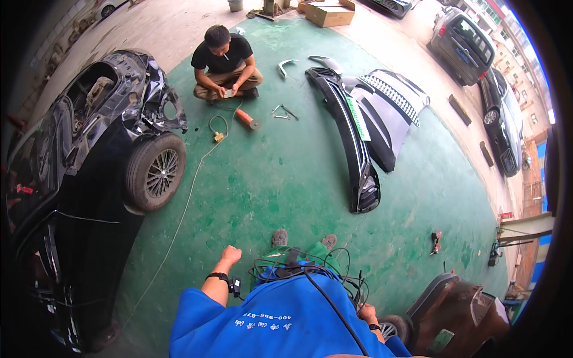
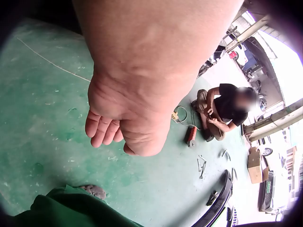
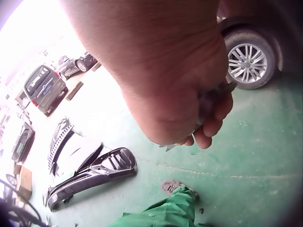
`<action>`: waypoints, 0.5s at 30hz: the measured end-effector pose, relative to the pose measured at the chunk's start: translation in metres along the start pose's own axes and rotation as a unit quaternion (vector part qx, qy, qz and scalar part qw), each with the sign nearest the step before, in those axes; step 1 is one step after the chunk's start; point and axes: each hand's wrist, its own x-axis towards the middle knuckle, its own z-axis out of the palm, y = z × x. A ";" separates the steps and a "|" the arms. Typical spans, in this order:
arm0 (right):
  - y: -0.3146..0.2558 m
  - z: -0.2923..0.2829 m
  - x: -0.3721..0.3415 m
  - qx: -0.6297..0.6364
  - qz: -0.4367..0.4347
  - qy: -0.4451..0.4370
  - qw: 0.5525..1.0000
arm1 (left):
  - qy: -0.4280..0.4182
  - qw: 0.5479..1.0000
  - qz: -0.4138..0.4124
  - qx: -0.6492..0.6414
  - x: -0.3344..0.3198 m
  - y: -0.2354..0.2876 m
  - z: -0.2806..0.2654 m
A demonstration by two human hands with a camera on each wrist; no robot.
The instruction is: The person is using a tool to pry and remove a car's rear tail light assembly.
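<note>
My left hand [image 1: 231, 255] hangs out in front of my left side, over the green floor. In the left wrist view its fingers [image 2: 101, 128] are loosely curled, with nothing in them. My right hand [image 1: 367, 311] is low at my right side, partly hidden by my blue shirt and black cables. Seen from the right wrist, its fingers curl round a small greyish, shiny object [image 3: 206, 103]. Bits of it stick out at both sides of the fist; I cannot tell its kind.
A stripped black car [image 1: 89, 155] stands left. Ahead, a person [image 1: 224, 62] sits cross-legged near an orange angle grinder [image 1: 246, 118] and wrenches [image 1: 285, 112]. A black bumper [image 1: 343, 131] and silver hood [image 1: 382, 113] lie right of them. A cord [image 1: 190, 197] crosses the floor. A brown car [image 1: 456, 310] stands right.
</note>
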 end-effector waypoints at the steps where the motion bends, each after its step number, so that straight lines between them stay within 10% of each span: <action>1: 0.003 0.000 0.001 0.008 -0.002 -0.003 1.000 | 0.002 1.000 0.003 -0.002 0.000 0.001 -0.001; 11: 0.052 0.012 0.035 0.003 -0.025 -0.003 1.000 | -0.033 0.993 0.047 0.106 0.011 -0.015 -0.011; 15: 0.065 0.026 0.030 -0.112 -0.092 0.034 0.989 | -0.035 0.996 0.050 -0.066 0.035 -0.034 -0.013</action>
